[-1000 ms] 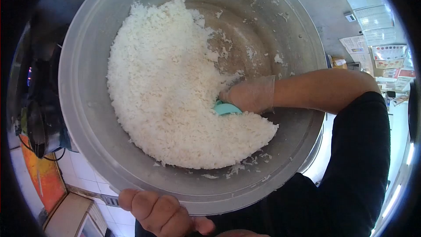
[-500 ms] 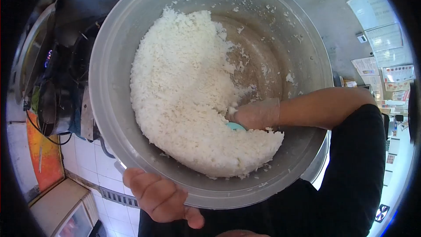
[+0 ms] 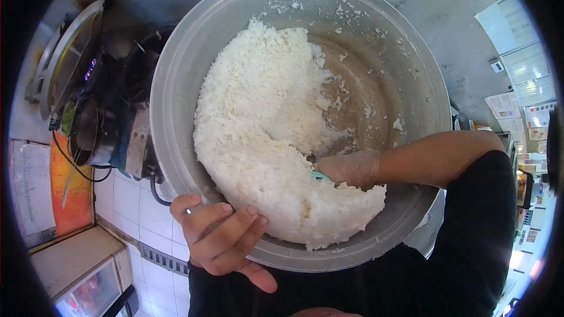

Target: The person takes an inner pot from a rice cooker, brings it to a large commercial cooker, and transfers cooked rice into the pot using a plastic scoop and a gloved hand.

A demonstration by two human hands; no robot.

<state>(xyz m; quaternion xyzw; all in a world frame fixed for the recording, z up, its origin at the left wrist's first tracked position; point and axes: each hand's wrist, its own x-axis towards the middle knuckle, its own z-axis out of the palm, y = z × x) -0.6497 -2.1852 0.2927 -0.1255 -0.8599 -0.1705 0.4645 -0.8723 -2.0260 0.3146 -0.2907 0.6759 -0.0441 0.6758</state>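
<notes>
White cooked rice is heaped along the left and near side of a big round metal pot. My right hand, in a clear plastic glove, reaches down into the pot beside the rice. It is closed on a teal utensil, mostly buried, so its kind does not show. At the pot's near-left rim, my left hand is bare, with fingers apart and thumb stretched out. Its fingertips reach over the rim close to the rice; whether they touch it I cannot tell.
Dark pans and a stove area lie left of the pot, with a black cable hanging there. A glass-fronted cabinet stands at the lower left. Papers hang on the right wall.
My left hand has loosened from its closed hold at the rim, and its fingers now spread over the edge. The pot appears farther right in view. My right hand stays in the rice.
</notes>
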